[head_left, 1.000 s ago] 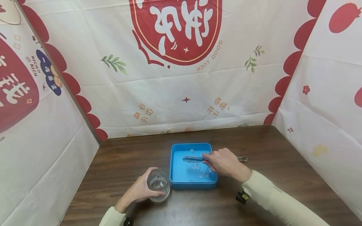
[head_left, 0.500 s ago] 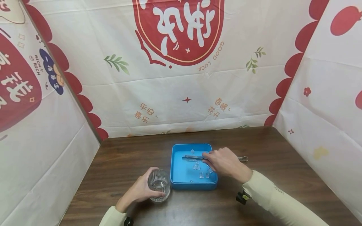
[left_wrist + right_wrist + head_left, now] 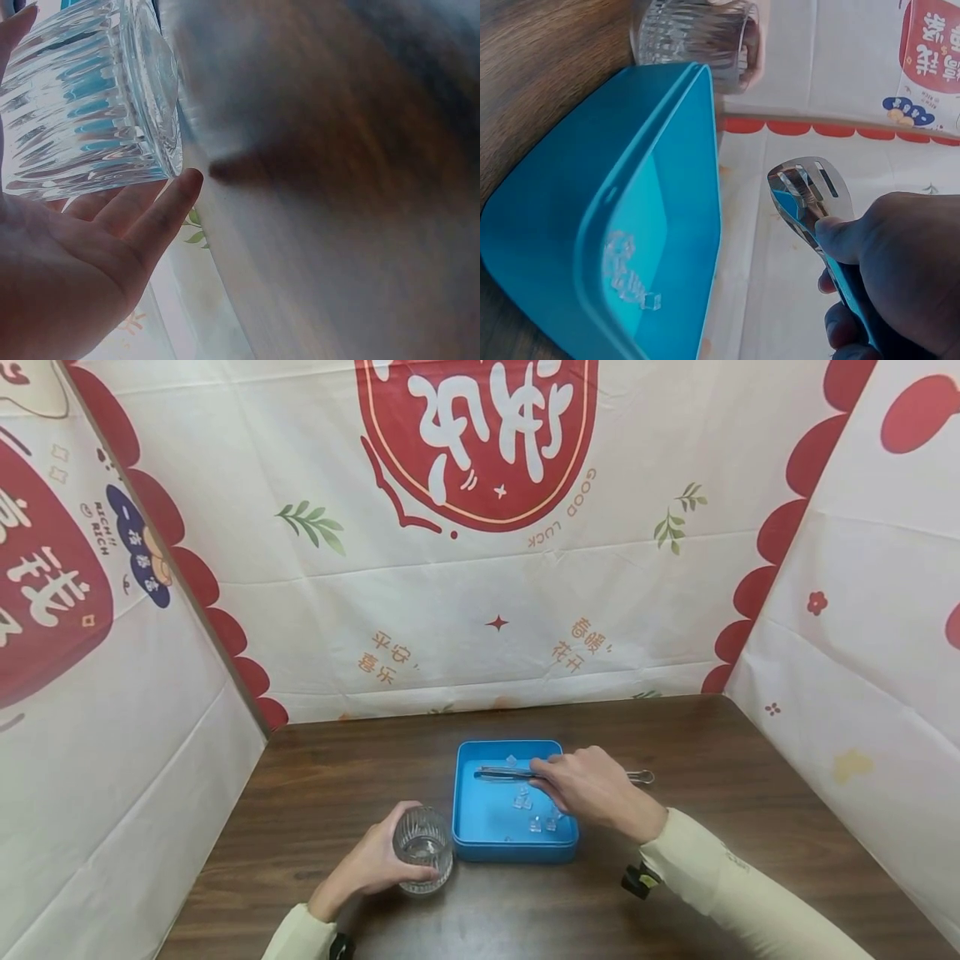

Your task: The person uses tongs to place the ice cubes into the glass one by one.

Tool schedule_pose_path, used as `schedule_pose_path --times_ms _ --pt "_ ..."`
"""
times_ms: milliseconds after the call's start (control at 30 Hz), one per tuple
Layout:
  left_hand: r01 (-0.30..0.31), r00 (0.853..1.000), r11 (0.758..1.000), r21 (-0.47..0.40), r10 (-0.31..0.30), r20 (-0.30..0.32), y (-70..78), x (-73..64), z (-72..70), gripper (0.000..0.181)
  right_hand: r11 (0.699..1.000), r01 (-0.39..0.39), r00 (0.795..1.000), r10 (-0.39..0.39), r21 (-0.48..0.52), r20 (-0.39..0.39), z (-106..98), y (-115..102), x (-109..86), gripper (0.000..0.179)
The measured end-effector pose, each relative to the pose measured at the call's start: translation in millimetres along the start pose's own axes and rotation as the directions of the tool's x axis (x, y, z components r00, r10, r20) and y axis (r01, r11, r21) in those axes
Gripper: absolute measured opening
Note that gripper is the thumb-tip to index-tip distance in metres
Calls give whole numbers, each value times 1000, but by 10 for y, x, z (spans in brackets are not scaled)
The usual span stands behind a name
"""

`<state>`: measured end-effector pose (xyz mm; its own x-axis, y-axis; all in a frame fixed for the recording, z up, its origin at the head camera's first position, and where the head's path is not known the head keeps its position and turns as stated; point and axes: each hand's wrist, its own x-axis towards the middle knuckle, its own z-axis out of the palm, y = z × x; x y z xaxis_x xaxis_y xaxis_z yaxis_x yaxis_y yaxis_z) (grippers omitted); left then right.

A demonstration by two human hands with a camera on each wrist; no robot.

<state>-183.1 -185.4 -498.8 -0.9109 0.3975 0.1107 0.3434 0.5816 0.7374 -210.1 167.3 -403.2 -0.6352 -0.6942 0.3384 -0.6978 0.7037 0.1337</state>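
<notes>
On the brown tabletop [image 3: 337,768] sits a blue box [image 3: 517,853] with low sides and no lid. Some little clear cubes [image 3: 535,824] lie on its floor. A few are close together near the middle and the right side, and one is up near the far side.

Just to the left of the box is a clear glass [image 3: 422,837] with wavy lines down its sides. The left hand [image 3: 375,858] holds this glass, with the thumb on the near side and the fingers around the other side. The little finger's tip is close to the tabletop. I cannot tell if the bottom of the glass touches the wood.

The right hand [image 3: 592,787] grips shiny metal tongs [image 3: 502,773]. Its thumb presses on top and its other fingers curl under. The tongs point left, and their flat end, which has slots in it, is up over the box, above the cubes. Their other end has a small ring and sticks out past the hand on the right. I cannot tell if a cube is between the two ends.

Both arms have pale sleeves [image 3: 738,885], and a small black thing [image 3: 639,881] sits under the right wrist. Behind the tabletop hangs a white cloth [image 3: 450,589] with a big red badge [image 3: 480,485], green leaves [image 3: 313,527] and orange writing [image 3: 386,656].
</notes>
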Motion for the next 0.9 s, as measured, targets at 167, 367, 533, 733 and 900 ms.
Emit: schedule_pose_path --times_ms 167,367,533,733,900 --pt "-1 1000 1000 -12 1 6 -2 3 -7 91 1000 8 1000 -8 22 -4 -50 -58 52 17" --pt "3 1000 1000 -12 -3 9 4 -2 -6 92 999 29 999 -28 27 -16 -105 -150 124 18" --pt "11 1000 1000 -15 -11 17 8 12 -25 93 998 60 997 -59 18 -44 -141 -221 186 18" --pt "0 1000 1000 -6 0 18 -5 32 -41 93 997 82 995 -82 8 -51 -151 -309 267 17" --pt "9 1000 1000 -1 -9 22 -13 40 -49 95 995 98 994 -98 -1 -56 -154 -383 332 18"
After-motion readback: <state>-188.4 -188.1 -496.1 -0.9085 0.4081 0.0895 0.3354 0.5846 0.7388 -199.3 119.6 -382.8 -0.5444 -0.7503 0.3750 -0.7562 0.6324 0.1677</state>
